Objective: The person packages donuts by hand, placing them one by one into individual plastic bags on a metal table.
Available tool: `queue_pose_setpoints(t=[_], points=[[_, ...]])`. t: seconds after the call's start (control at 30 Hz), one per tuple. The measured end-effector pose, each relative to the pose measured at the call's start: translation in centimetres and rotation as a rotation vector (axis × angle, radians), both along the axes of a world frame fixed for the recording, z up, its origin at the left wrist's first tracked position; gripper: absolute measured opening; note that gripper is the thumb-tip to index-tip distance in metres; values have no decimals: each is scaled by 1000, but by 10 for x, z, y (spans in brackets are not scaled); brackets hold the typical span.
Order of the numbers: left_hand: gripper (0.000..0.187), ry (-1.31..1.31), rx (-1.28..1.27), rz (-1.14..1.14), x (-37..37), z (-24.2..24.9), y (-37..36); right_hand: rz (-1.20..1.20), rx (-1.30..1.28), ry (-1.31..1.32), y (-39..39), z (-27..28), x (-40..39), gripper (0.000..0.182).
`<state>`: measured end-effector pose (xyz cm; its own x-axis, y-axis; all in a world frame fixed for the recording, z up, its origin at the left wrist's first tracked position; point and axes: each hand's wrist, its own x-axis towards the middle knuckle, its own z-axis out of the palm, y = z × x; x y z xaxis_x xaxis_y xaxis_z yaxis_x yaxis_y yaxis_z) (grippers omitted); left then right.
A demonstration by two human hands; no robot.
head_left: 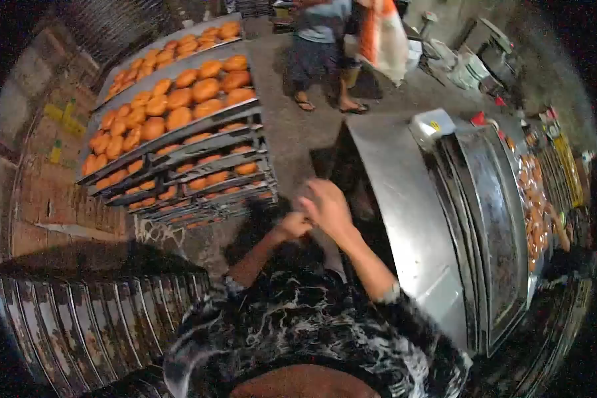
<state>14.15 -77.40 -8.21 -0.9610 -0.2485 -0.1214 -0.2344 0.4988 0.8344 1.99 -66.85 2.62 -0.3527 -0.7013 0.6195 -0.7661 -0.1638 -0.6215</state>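
My left hand (294, 225) is closed in front of my body, its fingers curled in; whether anything is inside is too small to tell. Close beside and slightly above it is my right hand (325, 205), its fingers partly bent and blurred, near the left hand's fingertips. To the left stand stacked trays of round orange-brown buns (179, 118). On the right, a bare metal table (404, 205) lies beside my right forearm.
Empty dark trays (494, 225) stand on the table by a white container (434, 124). Packed buns (534, 212) lie far right, with a co-worker's hand near them. Another person (318, 53) stands ahead near an orange-and-white sack (383, 40). Metal trays (99, 312) line the lower left.
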Motion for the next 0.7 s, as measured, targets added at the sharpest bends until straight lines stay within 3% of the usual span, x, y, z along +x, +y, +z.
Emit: queue_pose_setpoints(t=[0.03,0.07,0.13,0.17,0.23,0.3,0.33,0.4,0.5,0.53,0.57,0.6,0.7], points=[[25,-215,73,183,11,19,1,122,-119,7,-31,23,3,36],[22,-9,-147,214,35,-37,-44,176,-193,89,-88,53,11,37],[22,75,-117,233,50,-31,-82,129,-309,348,-189,86,51,44],[22,119,-72,246,71,-36,-107,-2,-228,534,-248,72,76,41],[22,176,1,262,99,-42,-144,100,342,639,-323,35,100,37],[21,211,72,258,134,-51,-172,77,190,567,-346,3,109,35],[21,225,114,252,152,-63,-173,65,40,495,-348,-11,111,34],[21,269,179,228,169,-66,-173,106,13,484,-346,-33,112,30],[21,293,301,152,169,-71,-171,81,58,430,-276,-15,127,33],[21,289,342,106,162,-76,-160,66,94,456,-254,-16,128,35],[21,275,383,51,114,-49,-206,46,76,496,-230,-6,126,35],[20,251,430,-8,112,-50,-193,33,64,491,-204,4,118,35],[20,187,574,-172,181,-113,-88,-22,80,509,-124,37,85,34]])
